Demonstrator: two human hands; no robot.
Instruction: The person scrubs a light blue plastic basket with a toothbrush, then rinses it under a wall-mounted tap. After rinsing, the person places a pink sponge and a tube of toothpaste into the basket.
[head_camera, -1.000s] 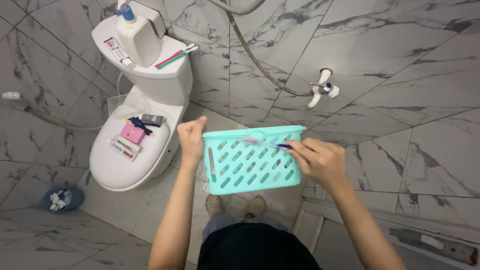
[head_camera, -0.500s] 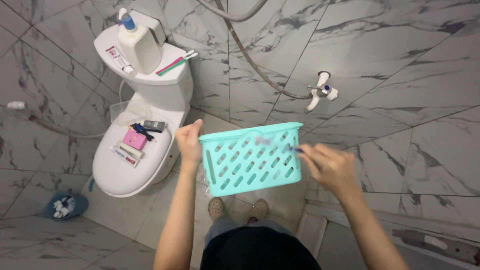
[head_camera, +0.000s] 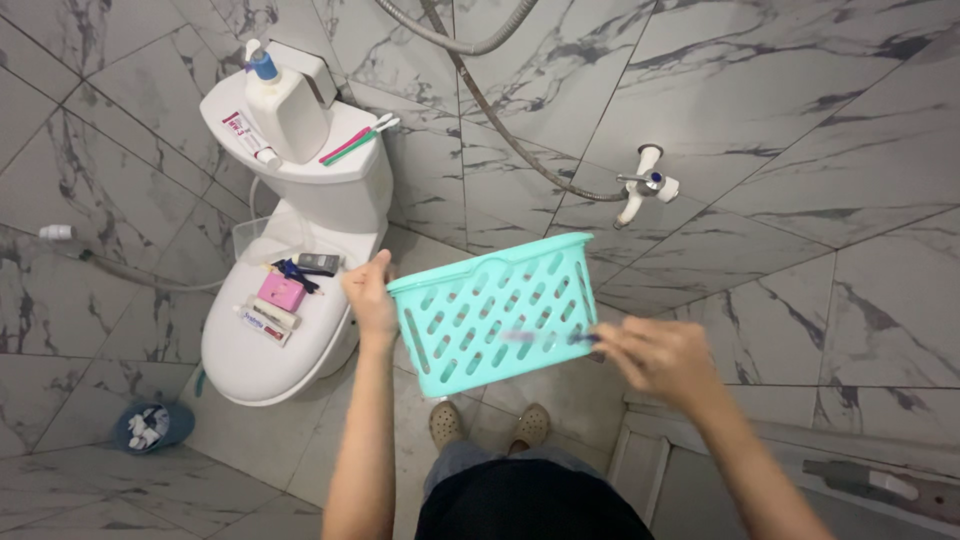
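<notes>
1. Changed since half a second ago: basket tipped further, rim lifted toward the wall; right hand drawn lower along its front.
2. Left hand (head_camera: 372, 297): closed on the left rim of the turquoise basket (head_camera: 500, 312), held in the air above the floor.
3. Right hand (head_camera: 655, 355): closed on a blurred slim item (head_camera: 545, 338), kind unclear, against the basket's slotted side.
4. Step, judged: loading the basket; next calls for steadying it upright.
5. Beyond: toilet lid (head_camera: 255, 360) bearing a pink box (head_camera: 281, 292) and tube (head_camera: 266, 321); toothbrushes (head_camera: 358, 140) on the cistern.

right hand (head_camera: 655, 355) lower, toothbrush (head_camera: 545, 338) beside basket (head_camera: 500, 310)
</notes>
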